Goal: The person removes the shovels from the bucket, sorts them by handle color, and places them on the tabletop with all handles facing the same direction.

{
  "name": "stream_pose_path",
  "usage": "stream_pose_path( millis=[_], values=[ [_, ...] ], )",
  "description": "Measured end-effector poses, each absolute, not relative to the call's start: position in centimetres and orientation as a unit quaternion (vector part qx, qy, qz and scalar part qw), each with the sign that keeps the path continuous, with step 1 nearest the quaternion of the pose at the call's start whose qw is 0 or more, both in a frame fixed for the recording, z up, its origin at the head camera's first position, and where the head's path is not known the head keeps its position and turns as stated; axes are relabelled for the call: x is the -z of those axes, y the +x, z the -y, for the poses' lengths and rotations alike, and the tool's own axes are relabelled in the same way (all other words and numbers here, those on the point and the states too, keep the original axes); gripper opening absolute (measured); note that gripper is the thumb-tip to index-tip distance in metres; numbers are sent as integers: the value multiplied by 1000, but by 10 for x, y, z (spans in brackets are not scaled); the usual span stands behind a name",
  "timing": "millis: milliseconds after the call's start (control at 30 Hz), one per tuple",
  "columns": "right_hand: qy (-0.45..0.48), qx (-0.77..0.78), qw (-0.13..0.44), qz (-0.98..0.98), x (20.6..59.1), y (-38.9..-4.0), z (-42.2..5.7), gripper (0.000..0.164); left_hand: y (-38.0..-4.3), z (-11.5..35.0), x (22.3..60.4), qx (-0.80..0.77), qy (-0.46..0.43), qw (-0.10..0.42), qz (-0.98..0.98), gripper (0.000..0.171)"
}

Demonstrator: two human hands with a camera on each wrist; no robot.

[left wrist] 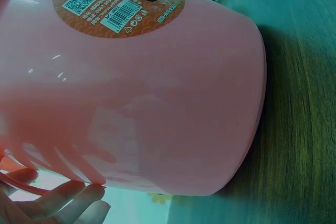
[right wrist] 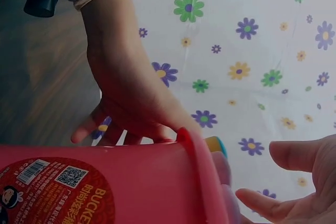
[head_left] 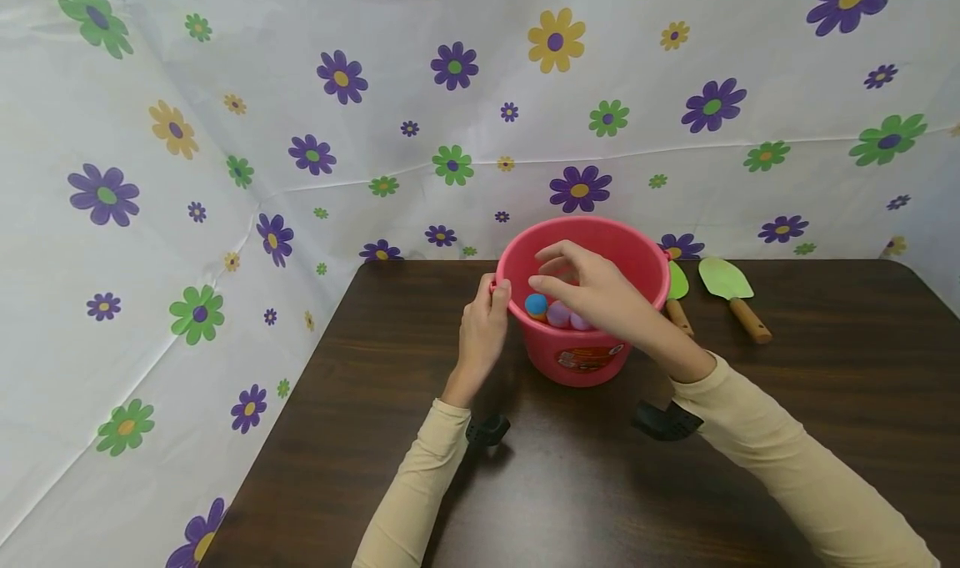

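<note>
A pink bucket (head_left: pixel 577 355) stands upright on the table with several small balls inside. Among these, a blue and orange ball (head_left: pixel 536 304) lies at the left beside pinkish-purple balls (head_left: pixel 558 314). My left hand (head_left: pixel 482 326) grips the rim on the left side, thumb on top; in the left wrist view, its fingers (left wrist: pixel 79 200) reach along the bucket wall. Over the bucket's mouth hovers my right hand (head_left: pixel 600 293), thumb and fingers parted and bent, with nothing seen between them. The right wrist view shows that hand (right wrist: pixel 315 182) beside the rim, near the balls.
Right of the bucket lie two small trowels with wooden handles: one green trowel (head_left: pixel 726 280) in full sight, another trowel (head_left: pixel 678 289) partly behind the bucket. A flower-print sheet (head_left: pixel 405 151) hangs behind the dark wooden table (head_left: pixel 360 401) and along its left.
</note>
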State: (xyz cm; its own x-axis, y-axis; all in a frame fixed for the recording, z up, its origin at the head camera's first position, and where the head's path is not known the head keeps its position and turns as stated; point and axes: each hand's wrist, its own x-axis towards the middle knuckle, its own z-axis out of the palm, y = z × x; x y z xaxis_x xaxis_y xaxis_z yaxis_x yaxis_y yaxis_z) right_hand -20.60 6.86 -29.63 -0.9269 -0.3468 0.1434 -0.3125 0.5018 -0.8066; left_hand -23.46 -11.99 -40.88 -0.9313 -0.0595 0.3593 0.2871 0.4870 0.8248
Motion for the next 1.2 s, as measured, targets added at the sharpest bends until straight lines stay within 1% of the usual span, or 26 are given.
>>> stream_pose_path(
  millis=[267, 533, 867, 1200],
  values=[
    [-205, 438, 41, -875, 301, -215, -64, 46, -234, 121, 409, 504, -72, 171, 844, 48],
    [-234, 423, 66, -873, 305, -222, -62, 31, -235, 121, 409, 501, -67, 173, 845, 49],
    [-245, 401, 72, -880, 309, -227, -59, 31, -235, 120, 409, 503, -67, 168, 845, 48],
    [-249, 369, 52, -894, 309, -230, -54, 33, -235, 120, 408, 498, -64, 168, 848, 53]
  ],
)
